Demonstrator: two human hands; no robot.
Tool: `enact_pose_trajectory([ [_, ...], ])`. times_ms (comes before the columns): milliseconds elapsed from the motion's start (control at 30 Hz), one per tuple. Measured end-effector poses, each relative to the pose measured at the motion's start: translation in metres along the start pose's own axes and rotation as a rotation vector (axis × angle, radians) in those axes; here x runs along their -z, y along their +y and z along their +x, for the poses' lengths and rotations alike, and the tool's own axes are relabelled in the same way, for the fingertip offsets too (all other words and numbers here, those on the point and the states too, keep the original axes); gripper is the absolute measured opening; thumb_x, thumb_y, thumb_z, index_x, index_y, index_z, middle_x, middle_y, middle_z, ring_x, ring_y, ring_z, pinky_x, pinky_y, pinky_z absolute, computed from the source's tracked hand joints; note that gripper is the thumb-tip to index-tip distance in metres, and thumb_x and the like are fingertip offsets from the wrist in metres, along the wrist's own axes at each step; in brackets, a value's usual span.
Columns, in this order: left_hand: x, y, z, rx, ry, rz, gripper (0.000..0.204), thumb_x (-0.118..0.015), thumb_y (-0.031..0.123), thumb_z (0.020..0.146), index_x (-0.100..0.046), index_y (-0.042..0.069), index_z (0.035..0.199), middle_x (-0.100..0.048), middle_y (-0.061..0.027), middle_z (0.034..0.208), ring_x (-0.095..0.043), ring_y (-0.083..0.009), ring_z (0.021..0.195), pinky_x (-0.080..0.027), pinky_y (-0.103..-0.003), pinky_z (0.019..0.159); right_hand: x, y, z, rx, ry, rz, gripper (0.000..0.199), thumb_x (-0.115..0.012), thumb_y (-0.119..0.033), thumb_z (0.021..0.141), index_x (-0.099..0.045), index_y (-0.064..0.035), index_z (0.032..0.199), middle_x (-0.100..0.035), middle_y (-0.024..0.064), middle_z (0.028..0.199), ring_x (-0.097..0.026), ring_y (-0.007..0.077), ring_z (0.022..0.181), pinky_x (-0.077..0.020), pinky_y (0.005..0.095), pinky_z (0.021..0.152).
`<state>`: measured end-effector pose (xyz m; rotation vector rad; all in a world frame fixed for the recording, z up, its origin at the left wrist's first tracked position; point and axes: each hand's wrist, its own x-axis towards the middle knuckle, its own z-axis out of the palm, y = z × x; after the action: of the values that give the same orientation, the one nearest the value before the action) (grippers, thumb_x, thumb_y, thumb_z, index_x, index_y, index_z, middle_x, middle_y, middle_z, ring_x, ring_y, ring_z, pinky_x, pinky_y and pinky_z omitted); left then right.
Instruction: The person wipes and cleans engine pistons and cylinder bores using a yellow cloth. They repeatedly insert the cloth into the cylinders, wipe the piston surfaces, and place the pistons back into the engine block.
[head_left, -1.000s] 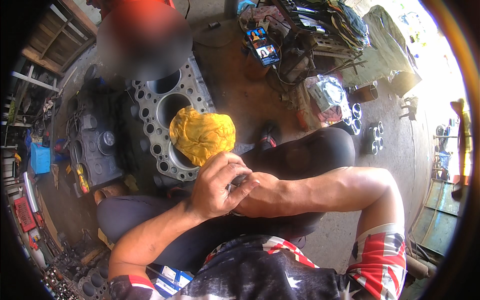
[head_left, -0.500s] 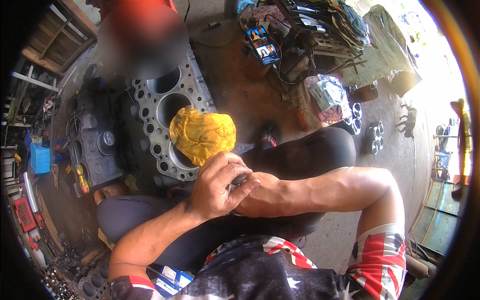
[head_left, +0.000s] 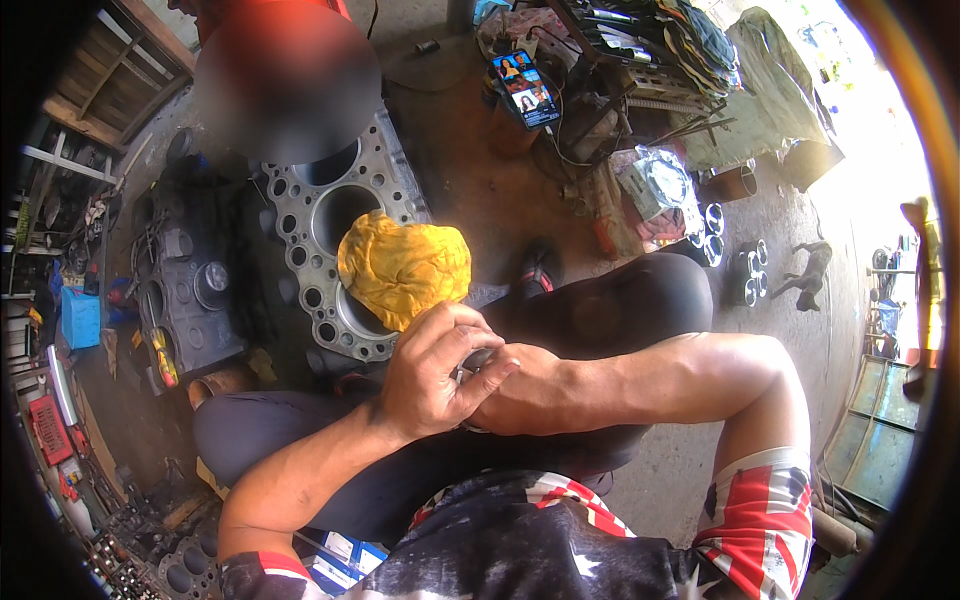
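Note:
My left hand and my right hand rest together above my lap. The left fingers are curled over the right hand, and the left thumb lies across it. A small dark, shiny thing shows between them; its kind is not clear. My right fingers are hidden beneath the left hand. Just beyond my hands, a crumpled yellow cloth lies on the grey engine block, partly covering one of its large round bores. Neither hand grips the cloth.
To the left stands a darker engine part with a yellow-handled tool on it. A lit phone leans at the far side. Metal sleeves and a small dark animal are on the floor at right. Something red is behind the block.
The animal at right has moved slightly nearer and changed its pose. My hands and the cloth look unchanged.

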<state>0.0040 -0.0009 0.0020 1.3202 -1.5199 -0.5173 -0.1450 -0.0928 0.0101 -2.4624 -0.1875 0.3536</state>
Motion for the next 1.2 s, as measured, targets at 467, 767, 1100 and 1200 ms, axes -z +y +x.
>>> enact_pose_trajectory([
  [467, 0.0, 0.0, 0.0, 0.017, 0.01, -0.016, 0.026, -0.083, 0.026, 0.093, -0.073, 0.002, 0.093, -0.068, -0.0125, 0.093, -0.069, -0.0284, 0.085, -0.056, -0.039, 0.075, 0.0, 0.0, -0.001, 0.017, -0.015, 0.003, 0.015, -0.064, -0.013, 0.093, -0.074, -0.0045, 0.1, -0.074, 0.0137, 0.1, -0.075, 0.0295, 0.098, -0.0592, 0.0413, 0.086],
  [767, 0.001, 0.001, 0.0, 0.016, 0.005, -0.006, 0.024, -0.084, 0.024, 0.092, -0.072, 0.002, 0.094, -0.068, -0.0123, 0.094, -0.069, -0.0282, 0.086, -0.056, -0.039, 0.077, -0.007, 0.003, -0.002, 0.056, 0.027, -0.083, 0.015, -0.065, -0.014, 0.093, -0.073, -0.0049, 0.1, -0.074, 0.0131, 0.097, -0.076, 0.0292, 0.092, -0.0603, 0.0416, 0.08],
  [1100, 0.017, 0.005, 0.01, 0.187, -0.081, -0.209, 0.036, -0.088, 0.027, 0.089, -0.073, 0.0, 0.107, -0.068, -0.0122, 0.105, -0.067, -0.0235, 0.093, -0.056, -0.036, 0.084, 0.012, -0.002, -0.001, 0.165, -0.033, -0.167, 0.012, -0.066, -0.015, 0.088, -0.074, -0.0075, 0.088, -0.074, 0.0102, 0.086, -0.076, 0.0275, 0.082, -0.0609, 0.0425, 0.068],
  [1200, 0.054, -0.006, 0.025, 0.325, -0.378, -0.401, 0.081, -0.096, 0.037, 0.079, -0.061, -0.003, 0.14, -0.066, -0.0158, 0.129, -0.065, -0.0235, 0.116, -0.051, -0.04, 0.105, 0.024, -0.003, -0.002, 0.297, 0.033, -0.216, 0.015, -0.067, -0.017, 0.083, -0.071, -0.0074, 0.073, -0.071, 0.0065, 0.074, -0.074, 0.0255, 0.067, -0.0585, 0.0427, 0.055],
])
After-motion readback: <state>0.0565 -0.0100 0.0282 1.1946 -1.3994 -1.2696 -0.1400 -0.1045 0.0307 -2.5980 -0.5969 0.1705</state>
